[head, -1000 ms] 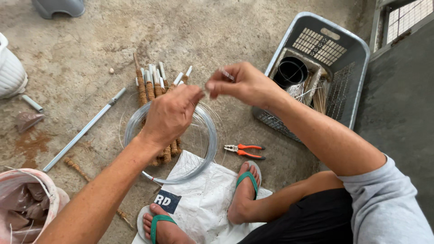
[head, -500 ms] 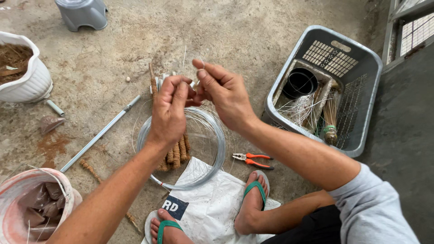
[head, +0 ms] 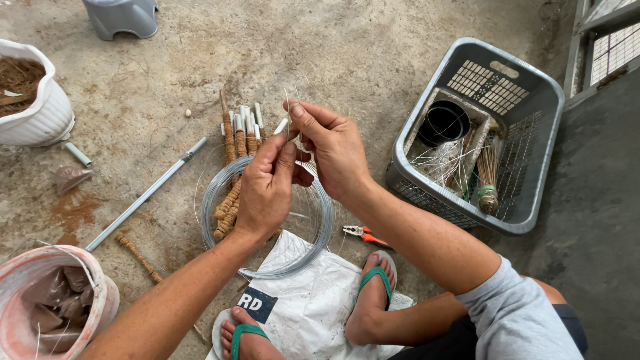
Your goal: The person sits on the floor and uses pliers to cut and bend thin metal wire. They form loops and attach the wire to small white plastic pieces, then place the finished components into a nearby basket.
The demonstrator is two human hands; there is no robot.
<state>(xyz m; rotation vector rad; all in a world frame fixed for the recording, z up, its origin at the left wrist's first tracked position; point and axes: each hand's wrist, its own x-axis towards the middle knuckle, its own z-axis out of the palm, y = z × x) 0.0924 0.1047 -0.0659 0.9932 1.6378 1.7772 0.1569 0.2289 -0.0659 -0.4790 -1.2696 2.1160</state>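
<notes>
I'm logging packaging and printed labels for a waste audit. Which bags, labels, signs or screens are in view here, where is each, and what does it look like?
White woven sack: flat on the floor under the feet, crinkled.
Printed patch: on the sack's left edge, a dark blue rectangle with white lettering.
Banded bottle: in the grey basket, small, with a green band; details too small to tell.
No signs or screens.
</notes>
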